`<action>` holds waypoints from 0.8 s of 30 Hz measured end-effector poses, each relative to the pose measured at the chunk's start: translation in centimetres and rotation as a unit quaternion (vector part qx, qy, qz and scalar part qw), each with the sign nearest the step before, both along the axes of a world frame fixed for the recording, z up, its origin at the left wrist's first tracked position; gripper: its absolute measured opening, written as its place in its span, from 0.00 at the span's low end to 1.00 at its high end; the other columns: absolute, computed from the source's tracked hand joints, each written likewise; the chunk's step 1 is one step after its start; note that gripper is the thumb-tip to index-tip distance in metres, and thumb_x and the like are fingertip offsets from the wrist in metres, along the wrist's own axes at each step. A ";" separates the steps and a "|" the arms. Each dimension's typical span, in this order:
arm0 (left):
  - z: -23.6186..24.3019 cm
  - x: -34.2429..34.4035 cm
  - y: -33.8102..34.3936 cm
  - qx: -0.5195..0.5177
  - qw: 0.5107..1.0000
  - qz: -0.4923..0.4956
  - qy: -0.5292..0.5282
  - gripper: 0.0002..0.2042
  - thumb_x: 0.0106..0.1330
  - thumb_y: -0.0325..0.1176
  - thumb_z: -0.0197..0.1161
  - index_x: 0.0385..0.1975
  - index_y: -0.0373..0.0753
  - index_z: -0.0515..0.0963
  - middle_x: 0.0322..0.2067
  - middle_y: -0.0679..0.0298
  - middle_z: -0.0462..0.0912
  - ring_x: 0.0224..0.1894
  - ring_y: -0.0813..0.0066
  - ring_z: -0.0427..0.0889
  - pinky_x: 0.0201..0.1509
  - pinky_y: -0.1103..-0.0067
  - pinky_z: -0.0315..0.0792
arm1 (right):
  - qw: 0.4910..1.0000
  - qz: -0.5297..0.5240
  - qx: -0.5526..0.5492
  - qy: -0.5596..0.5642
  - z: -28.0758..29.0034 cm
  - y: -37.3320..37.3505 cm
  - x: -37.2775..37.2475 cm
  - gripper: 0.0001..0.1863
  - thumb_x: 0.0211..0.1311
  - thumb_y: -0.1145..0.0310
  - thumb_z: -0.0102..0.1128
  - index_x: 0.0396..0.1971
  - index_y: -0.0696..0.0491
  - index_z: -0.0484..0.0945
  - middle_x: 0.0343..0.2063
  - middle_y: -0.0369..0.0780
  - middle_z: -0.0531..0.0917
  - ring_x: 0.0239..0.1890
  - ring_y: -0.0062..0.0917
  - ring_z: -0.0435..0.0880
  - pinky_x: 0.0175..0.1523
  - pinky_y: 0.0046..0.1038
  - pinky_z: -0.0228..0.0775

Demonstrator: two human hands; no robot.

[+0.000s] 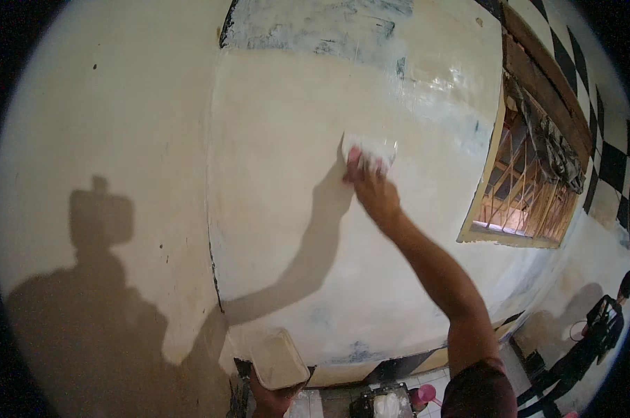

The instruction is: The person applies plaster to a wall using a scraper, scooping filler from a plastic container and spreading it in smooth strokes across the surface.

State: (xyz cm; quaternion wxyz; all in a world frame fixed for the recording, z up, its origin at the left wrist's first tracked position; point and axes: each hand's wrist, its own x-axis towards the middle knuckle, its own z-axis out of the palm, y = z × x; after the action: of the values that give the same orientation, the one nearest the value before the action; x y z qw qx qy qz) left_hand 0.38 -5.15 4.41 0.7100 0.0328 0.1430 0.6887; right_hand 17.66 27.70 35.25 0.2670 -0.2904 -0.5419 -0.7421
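Observation:
My right arm reaches out to the wall (280,174) ahead. There my right hand (372,181) is closed round a flat whitish spreader (381,150), pressed against the surface; its exact shape is blurred and partly covered by the fingers. Around it the wall carries a pale coat with glossy, wet-looking patches. Low at the front, my left hand (277,398) grips a rectangular cream tub (279,359) from below. Its open face is turned up toward me, and pale stuff coats the inside.
A barred window (520,184) with dark cloth is at the right. Another person (597,334) in dark clothes stands at the far right. On the floor are a dark container holding something white (390,405) and a pink dipper (425,394). A wall corner runs down the left.

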 end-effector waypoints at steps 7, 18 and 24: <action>0.1 -0.3 -1.2 0.010 1.000 -0.004 0.014 0.27 0.60 0.47 0.55 0.59 0.50 0.63 0.55 0.59 0.70 0.57 0.56 0.70 0.56 0.51 0.66 | 0.982 0.091 -0.154 0.056 1.8 -8.5 0.7 0.27 0.54 0.71 0.54 0.56 0.60 0.67 0.49 0.48 0.72 0.44 0.37 0.77 0.44 0.31 0.78; -0.1 0.0 -2.6 0.058 0.998 0.010 0.035 0.26 0.62 0.39 0.58 0.59 0.46 0.60 0.54 0.57 0.69 0.56 0.57 0.70 0.55 0.52 0.69 | 0.986 0.037 -0.108 0.122 11.3 -0.6 -3.4 0.26 0.64 0.58 0.50 0.57 0.59 0.66 0.43 0.48 0.78 0.42 0.37 0.80 0.41 0.38 0.76; -1.7 -0.4 -3.9 0.060 0.977 0.064 0.193 0.32 0.61 0.62 0.45 0.60 0.47 0.64 0.54 0.56 0.72 0.54 0.50 0.74 0.51 0.49 0.72 | 0.970 0.037 -0.199 0.137 -9.5 -3.2 -6.5 0.27 0.64 0.63 0.49 0.58 0.65 0.63 0.50 0.53 0.73 0.48 0.45 0.75 0.53 0.44 0.68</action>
State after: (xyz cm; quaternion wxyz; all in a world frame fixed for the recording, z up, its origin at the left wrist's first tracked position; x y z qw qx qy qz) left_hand -0.07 -9.04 2.68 0.6206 0.1982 0.2374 0.7205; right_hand 11.17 24.51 25.71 0.3031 -0.4161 -0.6474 -0.5620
